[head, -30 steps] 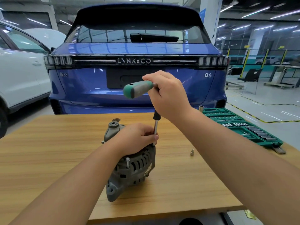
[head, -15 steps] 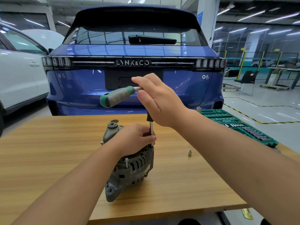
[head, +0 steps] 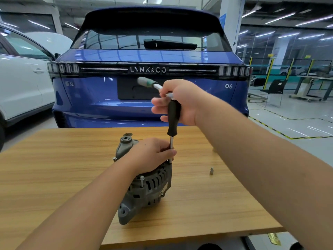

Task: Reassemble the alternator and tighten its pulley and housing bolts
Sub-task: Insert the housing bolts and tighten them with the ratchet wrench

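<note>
Wooden table (head: 54, 177) in garage, blue car (head: 144, 109) behind; left hand (head: 151, 156) steadies shaft, right hand (head: 180, 101) grasps ratchet (head: 173, 116).

On the surface (head: 54, 177) I count one alternator (head: 144, 192), one small socket (head: 211, 170) right of it, one ratchet tool (head: 173, 116) above it, two hands (head: 153, 156) (head: 182, 101), and two cars beyond, one blue (head: 144, 105), one white (head: 21, 83).
</note>
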Demonstrator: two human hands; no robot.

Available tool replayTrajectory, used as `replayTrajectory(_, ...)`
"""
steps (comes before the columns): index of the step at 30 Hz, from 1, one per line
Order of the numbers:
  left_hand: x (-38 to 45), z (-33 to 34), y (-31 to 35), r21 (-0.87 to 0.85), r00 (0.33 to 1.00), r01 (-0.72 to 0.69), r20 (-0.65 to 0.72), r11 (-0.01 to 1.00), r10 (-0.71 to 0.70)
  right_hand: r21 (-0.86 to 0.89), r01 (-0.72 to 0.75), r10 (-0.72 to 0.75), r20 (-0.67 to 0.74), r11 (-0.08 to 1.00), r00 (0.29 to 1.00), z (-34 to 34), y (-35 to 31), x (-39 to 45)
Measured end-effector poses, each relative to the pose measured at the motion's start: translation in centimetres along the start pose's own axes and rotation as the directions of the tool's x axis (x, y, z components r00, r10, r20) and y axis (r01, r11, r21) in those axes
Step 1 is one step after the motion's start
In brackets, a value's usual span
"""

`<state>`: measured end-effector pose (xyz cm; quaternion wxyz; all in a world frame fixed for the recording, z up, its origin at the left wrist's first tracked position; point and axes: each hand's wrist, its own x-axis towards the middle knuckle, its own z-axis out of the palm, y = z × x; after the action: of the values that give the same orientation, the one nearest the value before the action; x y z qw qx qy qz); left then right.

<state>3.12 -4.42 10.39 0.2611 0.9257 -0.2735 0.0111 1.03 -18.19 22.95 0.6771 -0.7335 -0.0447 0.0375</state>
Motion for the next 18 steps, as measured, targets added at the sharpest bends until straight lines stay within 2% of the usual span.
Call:
replayTrajectory(2, 0.1, 0.0, 0.0, 0.014, 1.0, -0.003, 0.006, 1.0, 0.003, 0.299, -0.019, 0.023, -0.009, 0.954, 1.0, -0.3, 1.4, 0.6)
replayTrajectory(4, 0.2, 0.0, 0.0, 0.022, 1.0, 0.0, 0.018, 1.0, 0.0, 0.513, 0.022, 0.031, -0.095, 0.858, 0.995, -0.5, 2.6, 1.2)
replayTrajectory(6, 0.3, 0.1, -0.1, 0.019, 1.0, 0.009, 0.02, 1.0, -0.01, 0.546, 0.217, -0.084, -0.257, 0.809, 0.963, -0.3, 3.8, 1.6)
replayTrajectory(7, 0.4, 0.1, -0.2, 0.014, 1.0, 0.013, 0.02, 1.0, -0.014, 0.433, 0.365, -0.222, -0.346, 0.824, 0.912, -0.1, 4.4, 1.6)
replayTrajectory(8, 0.4, 0.1, -0.3, 0.012, 1.0, 0.016, 0.02, 1.0, -0.016, 0.199, 0.511, -0.407, -0.401, 0.836, 0.821, 0.1, 5.0, 1.4)
replayTrajectory(9, 0.5, 0.2, -0.3, 0.014, 1.0, 0.014, 0.02, 1.0, -0.014, -0.102, 0.626, -0.611, -0.386, 0.773, 0.692, 0.1, 5.4, 1.3)
replayTrajectory(10, 0.5, 0.2, -0.4, 0.019, 1.0, 0.01, 0.017, 1.0, -0.01, -0.388, 0.679, -0.782, -0.29, 0.623, 0.551, 0.0, 5.8, 1.3)
replayTrajectory(11, 0.6, 0.2, -0.4, 0.023, 1.0, 0.005, 0.015, 1.0, -0.005, -0.592, 0.678, -0.887, -0.154, 0.435, 0.434, -0.2, 5.9, 1.5)
replayTrajectory(12, 0.6, 0.2, -0.5, 0.019, 1.0, 0.003, 0.013, 1.0, -0.004, -0.704, 0.65, -0.931, -0.043, 0.286, 0.364, -0.3, 6.0, 1.6)
replayTrajectory(13, 0.6, 0.2, -0.6, 0.006, 1.0, 0.005, 0.009, 1.0, -0.005, -0.756, 0.623, -0.941, 0.027, 0.201, 0.337, -0.3, 5.9, 1.6)
replayTrajectory(14, 0.6, 0.2, -0.7, -0.01, 1.0, 0.008, 0.003, 1.0, -0.008, -0.777, 0.609, -0.939, 0.071, 0.16, 0.338, -0.1, 5.8, 1.5)
replayTrajectory(18, 0.5, 0.3, -0.8, -0.02, 1.0, 0.013, -0.01, 1.0, -0.014, -0.778, 0.611, -0.909, 0.136, 0.148, 0.394, 0.3, 5.6, 1.0)
